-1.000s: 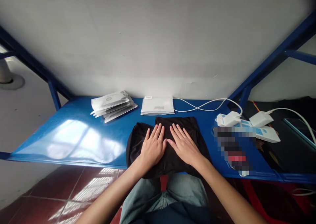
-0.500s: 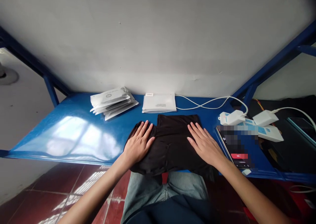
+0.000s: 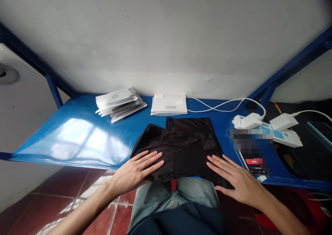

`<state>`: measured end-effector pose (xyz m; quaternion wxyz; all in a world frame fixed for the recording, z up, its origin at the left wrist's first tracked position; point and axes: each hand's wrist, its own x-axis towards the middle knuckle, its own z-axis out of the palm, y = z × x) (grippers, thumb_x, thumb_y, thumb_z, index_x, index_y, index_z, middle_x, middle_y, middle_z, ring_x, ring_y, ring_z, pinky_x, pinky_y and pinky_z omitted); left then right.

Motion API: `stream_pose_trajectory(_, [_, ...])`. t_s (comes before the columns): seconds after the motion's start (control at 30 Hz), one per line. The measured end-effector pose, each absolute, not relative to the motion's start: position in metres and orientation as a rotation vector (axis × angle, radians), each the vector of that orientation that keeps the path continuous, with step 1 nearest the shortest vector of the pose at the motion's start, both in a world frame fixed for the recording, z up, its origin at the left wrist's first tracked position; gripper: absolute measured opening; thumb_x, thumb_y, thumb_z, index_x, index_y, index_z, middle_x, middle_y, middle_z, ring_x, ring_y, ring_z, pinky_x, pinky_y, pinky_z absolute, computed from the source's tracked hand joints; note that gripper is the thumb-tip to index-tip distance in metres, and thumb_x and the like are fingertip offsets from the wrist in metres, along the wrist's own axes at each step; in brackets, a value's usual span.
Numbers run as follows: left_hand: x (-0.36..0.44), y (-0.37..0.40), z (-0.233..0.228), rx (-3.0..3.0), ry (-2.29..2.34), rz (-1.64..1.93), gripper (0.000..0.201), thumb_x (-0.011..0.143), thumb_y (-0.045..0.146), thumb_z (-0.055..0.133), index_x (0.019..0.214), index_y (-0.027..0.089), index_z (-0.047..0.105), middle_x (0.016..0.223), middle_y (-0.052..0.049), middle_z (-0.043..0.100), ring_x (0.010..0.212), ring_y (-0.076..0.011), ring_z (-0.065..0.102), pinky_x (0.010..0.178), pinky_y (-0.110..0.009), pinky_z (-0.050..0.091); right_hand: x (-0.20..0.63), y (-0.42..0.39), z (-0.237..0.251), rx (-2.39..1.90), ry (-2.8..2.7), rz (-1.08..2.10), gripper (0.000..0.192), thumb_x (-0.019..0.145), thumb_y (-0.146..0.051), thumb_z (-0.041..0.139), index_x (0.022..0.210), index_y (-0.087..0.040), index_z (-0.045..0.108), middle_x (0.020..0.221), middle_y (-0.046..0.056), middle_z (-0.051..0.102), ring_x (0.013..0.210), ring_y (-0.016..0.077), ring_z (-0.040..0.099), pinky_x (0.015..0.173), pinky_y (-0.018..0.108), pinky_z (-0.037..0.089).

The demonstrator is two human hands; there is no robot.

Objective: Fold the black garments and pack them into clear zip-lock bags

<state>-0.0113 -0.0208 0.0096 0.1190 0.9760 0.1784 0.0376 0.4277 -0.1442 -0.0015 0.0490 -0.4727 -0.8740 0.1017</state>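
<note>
A black garment that looks like shorts (image 3: 186, 143) lies spread on the blue table, its lower part at the front edge above my lap. My left hand (image 3: 137, 169) rests on its lower left side with the fingers stretched out. On the lower right side lies my right hand (image 3: 234, 179), fingers extended over the cloth and thumb apart. Neither hand grips the fabric. Behind the garment, near the wall, sits a flat white pouch (image 3: 169, 105) with small print.
Several white pouches (image 3: 118, 102) lie in a fanned stack at the back left. To the right are a power strip (image 3: 281, 135) with plugged-in chargers, a white cable (image 3: 220, 105) and a partly blurred phone (image 3: 252, 162). Blue frame bars (image 3: 264, 93) rise at both sides.
Both hands have slid down the garment toward me, from its upper part to its lower sides. My right hand has also moved outward. The camera view has shifted slightly.
</note>
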Motion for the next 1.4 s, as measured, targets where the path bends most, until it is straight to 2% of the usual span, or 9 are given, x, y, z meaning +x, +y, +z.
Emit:
stream_pose_trajectory(0.2, [-0.019,-0.011,0.023,2.723,0.496,0.137,0.058,0.104,0.035,0.051,0.16,0.036,0.035,0.166,-0.005,0.035,0.151,-0.025,0.04,0.124,-0.047,0.036,0.434,-0.145,0.011,-1.526,-2.552,0.518,0.056,0.104,-0.032,0.051,0.158,-0.042,0.038,0.162,-0.002,0.045,0.147,0.0259,0.046,0.121,0.054,0.04])
stream_pose_trajectory(0.3, [-0.023,-0.008,0.026,2.523,0.575,0.238,0.042,0.106,0.033,0.045,0.146,0.032,0.057,0.155,-0.006,0.054,0.142,-0.0243,0.053,0.119,-0.044,0.043,0.426,-0.144,0.018,-1.646,-2.352,0.58,0.044,0.108,-0.031,0.04,0.149,-0.04,0.052,0.153,-0.002,0.057,0.142,0.0241,0.053,0.119,0.053,0.043])
stream_pose_trajectory(0.43, [-0.024,0.002,0.019,2.254,1.07,0.461,0.04,0.107,0.041,0.039,0.102,0.02,0.073,0.091,-0.004,0.079,0.081,-0.0193,0.074,0.073,-0.027,0.057,0.422,-0.135,0.013,-1.865,-2.015,0.412,0.049,0.109,-0.043,0.033,0.101,-0.026,0.078,0.086,0.008,0.08,0.083,0.0264,0.076,0.074,0.04,0.059])
stream_pose_trajectory(0.57, [-0.009,0.019,0.019,2.249,1.422,0.341,0.043,0.105,0.048,0.039,0.093,0.022,0.069,0.07,-0.001,0.071,0.061,-0.0188,0.067,0.058,-0.025,0.044,0.415,-0.108,0.004,-2.08,-1.864,0.172,0.06,0.107,-0.055,0.034,0.059,-0.026,0.057,0.046,0.002,0.054,0.043,0.02,0.054,0.049,0.033,0.032])
stream_pose_trajectory(0.87, [0.013,0.023,0.023,2.448,1.834,-0.066,0.04,0.101,0.059,0.046,0.108,0.025,0.067,0.079,-0.008,0.076,0.066,-0.0309,0.073,0.056,-0.032,0.046,0.389,-0.08,0.0,-2.262,-1.84,-0.229,0.04,0.103,-0.055,0.046,0.11,-0.023,0.07,0.078,0.006,0.072,0.055,0.0225,0.064,0.048,0.032,0.032])
stream_pose_trajectory(1.0, [0.031,0.001,0.03,2.672,1.731,0.333,0.038,0.104,0.043,0.047,0.134,0.025,0.061,0.125,-0.016,0.072,0.112,-0.0362,0.07,0.09,-0.048,0.054,0.353,-0.081,0.023,-2.085,-1.818,-0.325,0.037,0.104,-0.036,0.047,0.134,-0.026,0.066,0.126,0.016,0.068,0.097,0.0313,0.072,0.076,0.042,0.055])
stream_pose_trajectory(1.1, [0.055,-0.017,0.022,2.767,1.447,0.484,0.048,0.104,0.034,0.047,0.151,0.027,0.048,0.158,-0.013,0.048,0.146,-0.0361,0.045,0.117,-0.057,0.038,0.307,-0.077,0.026,-1.765,-2.029,-0.08,0.058,0.105,-0.027,0.043,0.162,-0.032,0.035,0.157,0.01,0.05,0.14,0.0327,0.053,0.113,0.051,0.046])
stream_pose_trajectory(1.17, [0.064,-0.023,0.012,2.727,1.407,0.463,0.055,0.104,0.037,0.047,0.158,0.031,0.038,0.165,-0.01,0.039,0.151,-0.0359,0.038,0.12,-0.061,0.034,0.287,-0.076,0.017,-1.693,-2.188,0.065,0.066,0.107,-0.034,0.042,0.167,-0.032,0.014,0.167,0.008,0.037,0.151,0.0326,0.04,0.119,0.057,0.041])
stream_pose_trajectory(1.4, [0.03,-0.016,-0.005,2.596,1.463,0.457,0.058,0.106,0.044,0.044,0.161,0.028,0.033,0.166,-0.011,0.036,0.152,-0.0332,0.036,0.122,-0.057,0.033,0.33,-0.08,-0.016,-1.941,-2.227,0.036,0.063,0.107,-0.046,0.042,0.165,-0.034,0.021,0.172,0.011,0.019,0.156,0.0356,0.025,0.118,0.064,0.037])
